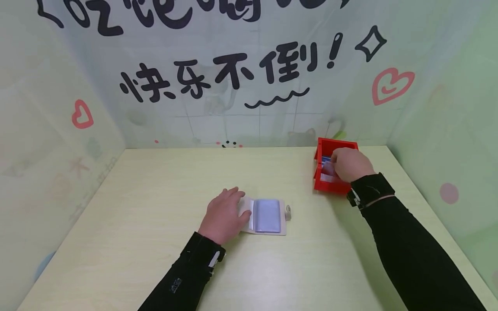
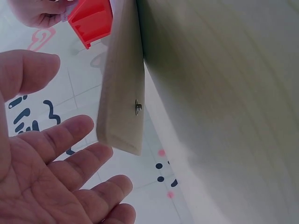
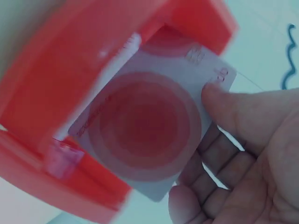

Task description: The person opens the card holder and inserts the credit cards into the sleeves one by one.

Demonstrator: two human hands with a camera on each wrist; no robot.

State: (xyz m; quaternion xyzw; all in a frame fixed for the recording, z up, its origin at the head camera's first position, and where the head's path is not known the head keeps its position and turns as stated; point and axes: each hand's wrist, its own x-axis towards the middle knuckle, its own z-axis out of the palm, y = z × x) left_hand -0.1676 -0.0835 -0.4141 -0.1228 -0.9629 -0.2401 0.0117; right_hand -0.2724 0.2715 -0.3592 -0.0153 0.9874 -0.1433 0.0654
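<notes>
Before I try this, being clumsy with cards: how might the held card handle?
The card is probably stiff: it looks flat though the right hand grips one side. Its thinness suggests little weight. Its smooth face may be slippery.

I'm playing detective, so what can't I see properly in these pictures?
Head view: some of the left side of the open card holder, behind the left hand.
Head view: part of the inside of the red bin, behind the right hand.
Head view: the top of the upper black wall writing, cut off by the picture's edge.
Right wrist view: small lettering on the card, too blurred to read.
</notes>
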